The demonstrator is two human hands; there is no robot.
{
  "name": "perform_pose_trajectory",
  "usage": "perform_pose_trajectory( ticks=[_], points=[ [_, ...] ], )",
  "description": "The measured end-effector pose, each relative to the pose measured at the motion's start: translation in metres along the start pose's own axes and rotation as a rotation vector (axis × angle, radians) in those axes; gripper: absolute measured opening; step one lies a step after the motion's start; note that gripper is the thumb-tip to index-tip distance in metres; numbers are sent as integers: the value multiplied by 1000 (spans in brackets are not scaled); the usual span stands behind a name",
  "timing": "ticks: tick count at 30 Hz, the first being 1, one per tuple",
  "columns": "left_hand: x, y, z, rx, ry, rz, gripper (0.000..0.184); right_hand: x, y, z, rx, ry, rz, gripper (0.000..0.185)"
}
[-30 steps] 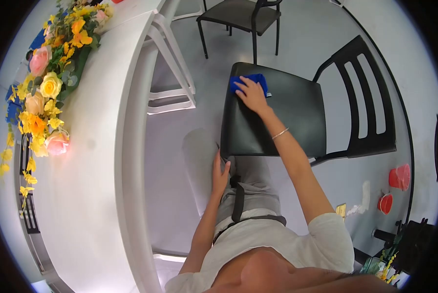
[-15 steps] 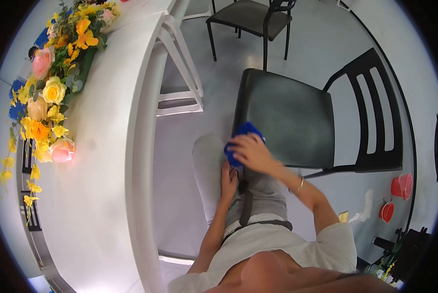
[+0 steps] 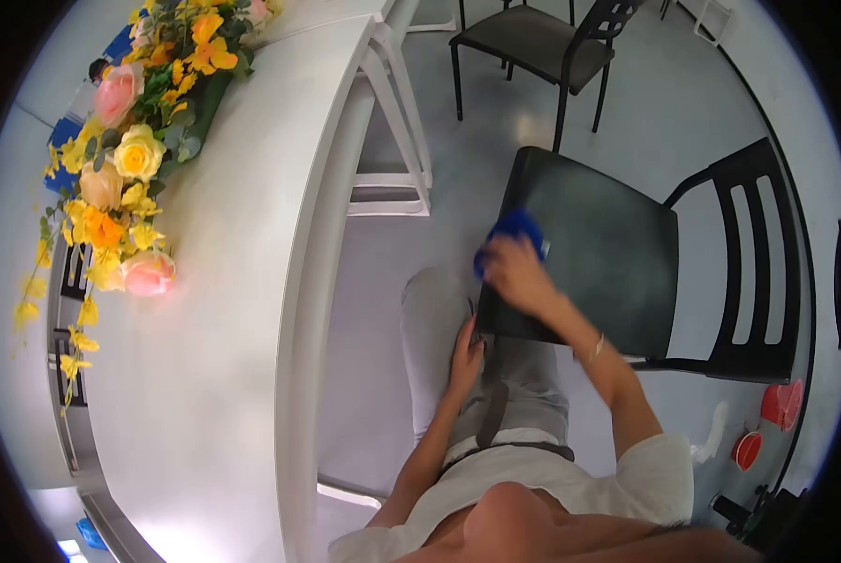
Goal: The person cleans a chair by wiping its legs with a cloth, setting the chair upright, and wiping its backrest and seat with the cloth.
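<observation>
A blue cloth lies bunched under my right hand, whose fingers are closed on it. Both are at the left edge of a black chair's seat, and the moving hand is slightly blurred. My left hand is at the near left corner of that seat, in front of my knees. Its fingers appear curled round the seat's edge, partly hidden from view. The chair's slatted backrest points to the right.
A long white table runs along my left, with an arrangement of artificial flowers on it. Another black chair stands farther back. Two red buckets sit on the floor at the right, by the wall.
My right hand has moved the blue cloth from the seat's near left corner forward along its left edge. My left hand stays at the corner. The whole view has shifted slightly.
</observation>
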State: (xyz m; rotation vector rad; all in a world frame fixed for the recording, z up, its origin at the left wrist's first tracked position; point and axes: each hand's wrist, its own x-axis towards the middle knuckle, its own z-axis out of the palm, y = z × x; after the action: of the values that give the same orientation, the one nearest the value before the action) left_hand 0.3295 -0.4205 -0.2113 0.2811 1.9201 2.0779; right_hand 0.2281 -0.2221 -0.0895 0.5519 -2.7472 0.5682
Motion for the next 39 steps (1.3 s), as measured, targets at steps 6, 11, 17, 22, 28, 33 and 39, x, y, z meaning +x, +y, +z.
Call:
perform_pose_trajectory(
  ticks=[6, 11, 17, 22, 28, 33, 39],
  points=[
    [-7, -31, 0, -39, 38, -46, 51, -33, -50, -21, 166, -142, -111, 20],
    [0, 7, -3, -93, 22, -105, 51, 61, 75, -16, 2, -167, 72, 19],
    [3, 7, -9, -97, 43, -85, 46, 128, 177, 29, -383, 122, 384, 27],
    [7, 6, -7, 21, 81, -71, 43, 67, 88, 28, -346, -55, 139, 20],
    [12, -14, -9, 208, 120, -17, 39, -58, -57, -31, 5, -94, 96, 39],
    [16, -6, -35, 30, -59, -205, 41, -97, -66, -55, 79, -164, 220, 49],
    [18, 66, -54, 581, -434, -152, 47, -70, 71, -53, -189, -1, 526, 68]
  ],
)
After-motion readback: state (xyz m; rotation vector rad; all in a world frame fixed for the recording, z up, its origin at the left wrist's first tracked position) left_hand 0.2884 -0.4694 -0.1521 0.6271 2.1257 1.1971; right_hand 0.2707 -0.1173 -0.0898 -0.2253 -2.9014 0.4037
